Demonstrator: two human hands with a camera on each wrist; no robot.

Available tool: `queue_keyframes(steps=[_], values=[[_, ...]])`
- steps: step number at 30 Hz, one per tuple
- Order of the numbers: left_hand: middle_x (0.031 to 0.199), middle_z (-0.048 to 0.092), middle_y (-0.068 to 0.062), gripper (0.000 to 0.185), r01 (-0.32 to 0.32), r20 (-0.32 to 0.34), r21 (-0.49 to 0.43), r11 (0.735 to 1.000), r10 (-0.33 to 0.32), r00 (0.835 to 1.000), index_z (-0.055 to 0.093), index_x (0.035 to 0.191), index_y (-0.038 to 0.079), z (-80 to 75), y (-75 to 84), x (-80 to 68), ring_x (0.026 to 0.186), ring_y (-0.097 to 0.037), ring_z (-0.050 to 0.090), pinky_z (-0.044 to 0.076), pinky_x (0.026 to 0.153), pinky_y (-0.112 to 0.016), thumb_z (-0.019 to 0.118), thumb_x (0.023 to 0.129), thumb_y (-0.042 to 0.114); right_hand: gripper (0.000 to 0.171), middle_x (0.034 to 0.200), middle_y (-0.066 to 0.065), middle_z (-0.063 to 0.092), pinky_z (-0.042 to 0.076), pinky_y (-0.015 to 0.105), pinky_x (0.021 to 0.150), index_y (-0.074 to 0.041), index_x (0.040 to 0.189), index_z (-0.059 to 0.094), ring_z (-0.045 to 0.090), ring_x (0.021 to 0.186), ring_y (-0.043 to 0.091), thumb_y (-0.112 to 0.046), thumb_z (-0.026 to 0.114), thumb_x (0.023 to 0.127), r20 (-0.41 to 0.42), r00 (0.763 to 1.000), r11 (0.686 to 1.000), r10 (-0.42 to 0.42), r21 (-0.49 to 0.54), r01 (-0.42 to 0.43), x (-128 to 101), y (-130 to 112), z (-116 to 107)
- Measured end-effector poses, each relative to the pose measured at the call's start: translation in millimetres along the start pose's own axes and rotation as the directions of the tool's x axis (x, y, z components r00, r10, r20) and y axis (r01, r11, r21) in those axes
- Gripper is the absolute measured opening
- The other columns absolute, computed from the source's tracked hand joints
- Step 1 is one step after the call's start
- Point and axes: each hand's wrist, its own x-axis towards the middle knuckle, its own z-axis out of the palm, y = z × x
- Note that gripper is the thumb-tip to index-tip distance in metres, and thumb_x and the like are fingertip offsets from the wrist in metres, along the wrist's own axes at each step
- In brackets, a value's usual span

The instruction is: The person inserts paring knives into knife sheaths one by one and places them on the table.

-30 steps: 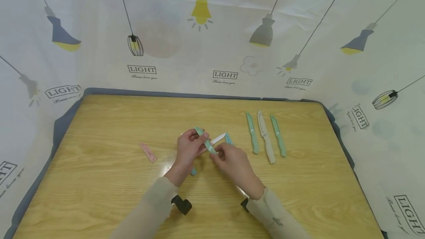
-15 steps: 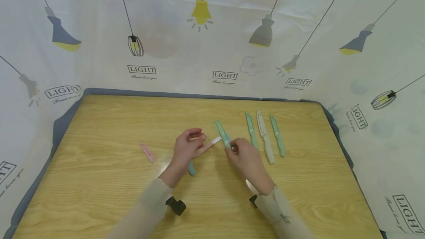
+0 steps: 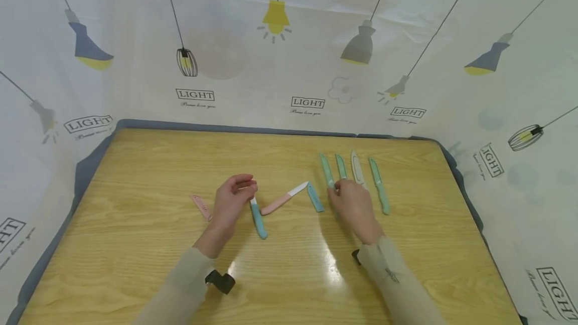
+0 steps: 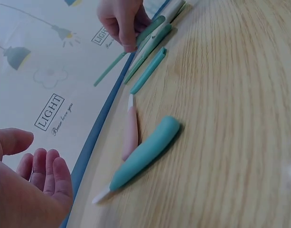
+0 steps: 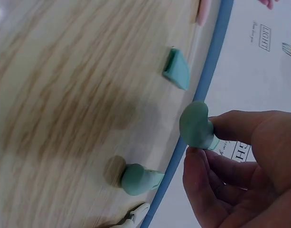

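My right hand (image 3: 354, 209) pinches the handle of a green sheathed paring knife (image 3: 326, 169), just left of a row of other knives. The right wrist view shows the butt of its handle (image 5: 195, 124) between thumb and fingers, raised off the table. My left hand (image 3: 230, 202) holds nothing; its fingers are relaxed above the table. Beside it lies an unsheathed blue-handled knife (image 3: 259, 219), its blade tip hidden by the fingers in the head view. A bare pink-handled knife (image 3: 277, 203) lies between the hands, its tip near a loose blue sheath (image 3: 314, 197).
Right of the held knife lie a green sheathed knife (image 3: 340, 165), a cream one (image 3: 356, 167) and another green one (image 3: 379, 184); my right hand covers some handles. A loose pink sheath (image 3: 200, 207) lies left. Printed cloth (image 3: 253, 94) walls the wooden table (image 3: 149, 174).
My right hand has carried the green knife rightward, from between both hands to the row. My left hand has let go of it and moved left, uncovering the blue and pink knives.
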Motion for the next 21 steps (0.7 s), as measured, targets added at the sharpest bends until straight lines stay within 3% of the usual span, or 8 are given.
queue_keyframes(steps=[6, 15, 21], values=[[0.128, 0.062, -0.019, 0.041, 0.019, -0.034, -0.003, 1.0, -0.019, 0.999, 0.055, 0.137, -0.006, -12.7, 0.4, -1.1, 0.111, -0.018, 0.062, 0.057, 0.091, -0.021, 0.064, 0.099, 0.0, 0.039, 0.06, 0.003, 0.051, 0.04, 0.03, 0.046, -0.01, 0.064, 0.055, 0.047, 0.053, 0.018, -0.018, 0.062, 0.102, 0.0, 1.0, 0.997, -0.007, -0.081, 0.007, 10.0, -0.4, 4.6], [0.122, 0.063, -0.017, 0.038, 0.007, -0.101, -0.033, 0.999, -0.011, 0.995, 0.054, 0.135, -0.009, -36.4, 8.4, -4.2, 0.101, -0.012, 0.066, 0.058, 0.094, -0.027, 0.063, 0.099, -0.002, 0.048, 0.057, 0.006, 0.051, 0.043, 0.031, 0.041, -0.011, 0.058, 0.047, 0.048, 0.05, 0.019, -0.015, 0.064, 0.102, -0.004, 0.999, 0.981, -0.05, -0.187, 0.048, 24.2, -3.5, 10.0], [0.124, 0.063, -0.015, 0.04, -0.002, -0.123, -0.005, 1.0, 0.001, 0.992, 0.051, 0.137, -0.009, -61.5, 16.9, -8.2, 0.104, -0.014, 0.065, 0.056, 0.099, -0.029, 0.063, 0.101, 0.003, 0.048, 0.058, 0.007, 0.052, 0.047, 0.035, 0.044, -0.01, 0.057, 0.047, 0.05, 0.052, 0.022, -0.013, 0.066, 0.1, -0.026, 0.997, 0.975, -0.073, -0.21, 0.066, 28.4, -5.8, 11.9]])
